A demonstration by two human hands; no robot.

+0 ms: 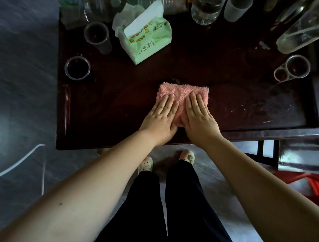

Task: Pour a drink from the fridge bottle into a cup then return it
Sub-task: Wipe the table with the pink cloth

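Pink cloth [183,91] lies under left hand [160,117], right hand [199,118]; tissue pack [147,44], bottle [206,8] beyond.

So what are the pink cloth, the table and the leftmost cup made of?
The pink cloth looks like fluffy microfibre or terry: shaggy, matte pile. The table seems dark varnished wood, glossy, with scuffs. The leftmost cup appears clear plastic or glass, see-through with a bright rim; I cannot tell which.

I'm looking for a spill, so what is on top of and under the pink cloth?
On top, the left hand and right hand lie flat on the pink cloth. It rests on the dark table; the wood beneath is covered, so any spill stays hidden.
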